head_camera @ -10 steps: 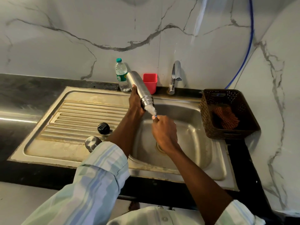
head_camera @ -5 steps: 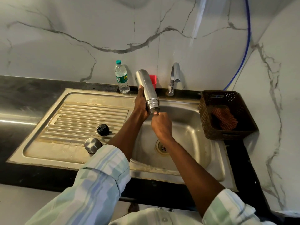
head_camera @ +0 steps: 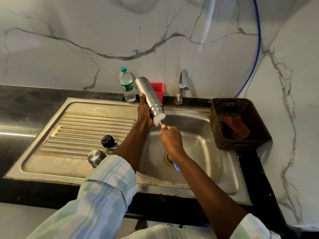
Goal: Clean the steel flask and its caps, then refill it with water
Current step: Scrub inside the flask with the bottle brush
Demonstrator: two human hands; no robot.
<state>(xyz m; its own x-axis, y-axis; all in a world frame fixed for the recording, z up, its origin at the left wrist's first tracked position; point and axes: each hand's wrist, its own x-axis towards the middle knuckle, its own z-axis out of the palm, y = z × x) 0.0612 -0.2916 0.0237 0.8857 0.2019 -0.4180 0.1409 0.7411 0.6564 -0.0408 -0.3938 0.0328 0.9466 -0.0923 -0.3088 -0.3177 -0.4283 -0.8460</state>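
My left hand (head_camera: 144,109) grips the steel flask (head_camera: 148,96), tilted with its open mouth pointing down and toward me over the sink basin (head_camera: 198,144). White bristles of a bottle brush (head_camera: 158,119) stick out of the mouth. My right hand (head_camera: 170,140) grips the brush handle just below, and the handle's blue end (head_camera: 176,167) shows under my wrist. The black inner cap (head_camera: 107,141) and the steel outer cap (head_camera: 96,158) sit on the ribbed drainboard (head_camera: 77,131) to the left.
A plastic water bottle (head_camera: 127,85) and a red cup (head_camera: 158,90) stand on the back ledge. The tap (head_camera: 182,87) is behind the basin. A brown basket (head_camera: 236,123) holding a checked cloth (head_camera: 236,127) sits at the right. Black counter surrounds the sink.
The brush was pushed fully into the flask half a second ago; now my right hand has drawn it back out, so the white bristles show again below the mouth.
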